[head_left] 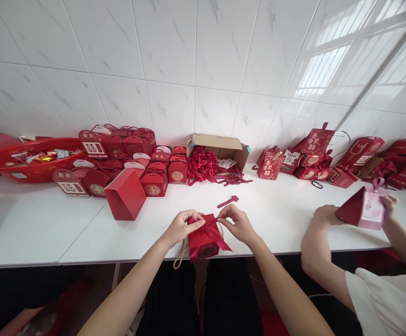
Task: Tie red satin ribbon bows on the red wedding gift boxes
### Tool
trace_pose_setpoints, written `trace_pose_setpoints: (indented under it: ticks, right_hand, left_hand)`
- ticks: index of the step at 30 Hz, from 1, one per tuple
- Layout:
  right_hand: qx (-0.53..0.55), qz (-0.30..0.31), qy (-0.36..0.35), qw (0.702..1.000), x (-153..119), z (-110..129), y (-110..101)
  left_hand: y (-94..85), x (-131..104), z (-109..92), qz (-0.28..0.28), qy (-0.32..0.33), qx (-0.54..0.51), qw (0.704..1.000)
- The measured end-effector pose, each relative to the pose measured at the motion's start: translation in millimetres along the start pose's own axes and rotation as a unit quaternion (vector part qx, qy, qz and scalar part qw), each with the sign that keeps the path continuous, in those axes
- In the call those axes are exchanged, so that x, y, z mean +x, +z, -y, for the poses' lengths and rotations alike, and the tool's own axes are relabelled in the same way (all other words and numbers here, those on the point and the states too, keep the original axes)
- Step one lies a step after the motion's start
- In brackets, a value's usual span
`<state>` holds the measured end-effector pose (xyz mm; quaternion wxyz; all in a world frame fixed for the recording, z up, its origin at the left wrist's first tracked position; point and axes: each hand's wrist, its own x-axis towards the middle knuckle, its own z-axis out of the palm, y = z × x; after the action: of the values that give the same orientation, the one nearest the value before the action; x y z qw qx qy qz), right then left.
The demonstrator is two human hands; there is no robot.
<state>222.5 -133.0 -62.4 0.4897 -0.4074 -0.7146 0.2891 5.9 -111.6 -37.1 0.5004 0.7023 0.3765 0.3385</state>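
Note:
A small red box (pixel 201 243) sits at the table's front edge, with a twisted rope handle (pixel 179 255) hanging at its left side. A red ribbon (pixel 214 233) is tied in a bow shape on top, one tail spreading to the right. My left hand (pixel 186 226) pinches the ribbon's left part above the box. On the other side, my right hand (pixel 237 223) pinches the ribbon's right part between thumb and finger. A flat dark red strip (pixel 228 201) lies on the table just beyond my right hand.
Many red gift boxes (pixel 154 179) line the wall. A red basket (pixel 41 175) of sweets stands left; a cardboard box (pixel 220 141) with ribbons (pixel 203 165) is behind. At right, another person's hands hold a red-and-pink box (pixel 371 210).

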Motion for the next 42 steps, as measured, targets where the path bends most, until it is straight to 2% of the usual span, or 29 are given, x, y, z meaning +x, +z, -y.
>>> trace_pose_setpoints:
  ticks: [8,14,22,25,27,29,31,32,35,37,39,40,41,42]
  right_hand:
    - [0.028,-0.028,0.016,0.999,-6.1,4.9,0.4]
    - [0.024,-0.072,0.031,0.997,-7.7,0.4,-0.4]
    - [0.004,-0.093,0.039,0.995,-9.3,-1.1,0.7]
    - [0.002,-0.083,0.028,0.996,-19.4,1.7,1.3]
    - [0.012,-0.039,0.012,0.999,-33.2,0.6,5.6]
    - [0.027,0.024,0.006,0.999,-51.2,-4.2,18.5]
    - [0.023,0.043,0.026,0.998,-69.8,-11.3,42.4]
    - [0.014,0.033,0.038,0.999,-78.2,-15.0,57.7]
    - [0.035,-0.053,0.062,0.996,-96.6,-23.4,104.0]
    - [0.048,-0.088,0.063,0.993,-102.4,-27.4,119.0]
    - [0.026,-0.108,0.063,0.992,-102.6,-32.6,108.9]
    - [-0.004,-0.126,0.070,0.990,-101.0,-36.3,93.6]
    - [-0.045,-0.169,0.090,0.980,-98.8,-40.9,72.4]
    - [-0.097,-0.240,0.114,0.959,-96.5,-46.3,47.2]
  left_hand:
    - [5.0,-1.9,-4.5,-0.013,-0.019,0.028,0.999]
    - [8.6,4.9,-1.7,-0.031,-0.010,0.034,0.999]
    - [16.1,5.3,0.9,-0.035,0.004,0.045,0.998]
    - [13.0,-1.8,1.3,-0.043,0.015,0.057,0.997]
    - [10.5,-8.4,2.3,-0.053,0.020,0.068,0.996]
    - [9.8,-16.1,3.3,-0.080,0.017,0.082,0.993]
    - [12.5,-24.7,3.6,-0.116,0.010,0.094,0.989]
    - [15.2,-29.2,3.4,-0.131,0.007,0.097,0.987]
    - [25.4,-42.2,2.3,-0.150,0.008,0.083,0.985]
    - [29.6,-49.3,2.7,-0.166,0.010,0.060,0.984]
    - [27.5,-54.8,5.7,-0.197,0.009,0.028,0.980]
    - [23.6,-57.1,8.5,-0.218,0.008,0.017,0.976]
    - [17.8,-59.3,12.4,-0.243,0.007,0.012,0.970]
    - [10.2,-61.4,17.3,-0.270,0.005,0.012,0.963]
